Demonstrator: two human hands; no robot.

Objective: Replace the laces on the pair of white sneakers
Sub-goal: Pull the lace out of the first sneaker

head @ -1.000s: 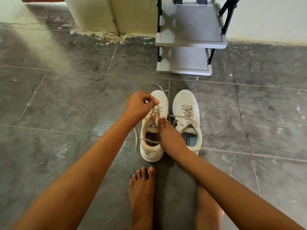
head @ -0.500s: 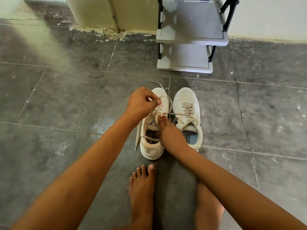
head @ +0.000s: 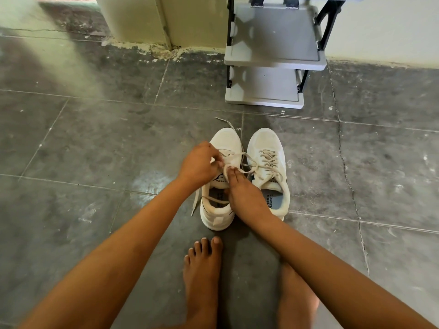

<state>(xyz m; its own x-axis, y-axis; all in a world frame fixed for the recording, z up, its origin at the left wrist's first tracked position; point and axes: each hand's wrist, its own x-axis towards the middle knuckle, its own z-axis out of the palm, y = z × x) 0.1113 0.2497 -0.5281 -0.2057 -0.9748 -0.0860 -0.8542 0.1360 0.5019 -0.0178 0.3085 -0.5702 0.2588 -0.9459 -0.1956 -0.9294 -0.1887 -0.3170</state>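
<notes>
Two white sneakers stand side by side on the grey tiled floor, toes pointing away from me. My left hand [head: 198, 165] pinches the loosened lace [head: 234, 157] over the tongue of the left sneaker [head: 221, 203]. My right hand [head: 244, 195] rests on that shoe's inner edge, its fingers extended and pressing down at the eyelets. One end of the lace trails past the toe, and another hangs down the shoe's left side. The right sneaker [head: 269, 167] is still laced.
A grey two-tier shoe rack [head: 273, 60] with black posts stands against the wall behind the sneakers. A pillar corner [head: 152, 20] sits at the back left. My bare feet [head: 202, 276] rest on the floor just in front of the shoes.
My left hand has dropped from above the toe down to the tongue, meeting my right fingertips. The lace loop it pulled up now lies looser across the shoe.
</notes>
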